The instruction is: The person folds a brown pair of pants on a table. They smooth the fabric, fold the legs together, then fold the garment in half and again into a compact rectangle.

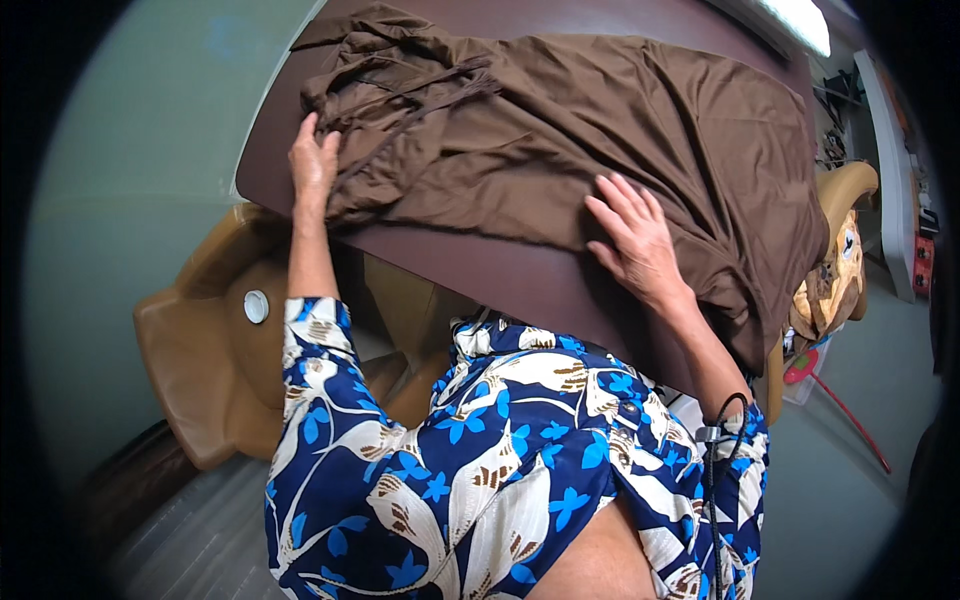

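Note:
A brown fabric garment [570,135] is spread over a dark maroon table [480,259], and its right end hangs over the table edge. At its left part the cloth is bunched, with thin cords and a tassel [480,79] lying across it. My left hand [313,165] is at the left edge of the bunched part, fingertips touching the cloth; whether they pinch it is unclear. Over the garment's near edge, my right hand [634,236] is spread palm down, fingers apart and holding nothing. Creases run diagonally through the cloth beyond it.
A tan chair [217,360] with a white round lid [256,306] on its seat stands at the left. Another tan chair [847,187] at the right bears patterned cloth [836,277]. A red stick [851,420] is near the floor there. A bright white light [795,22] sits at top right.

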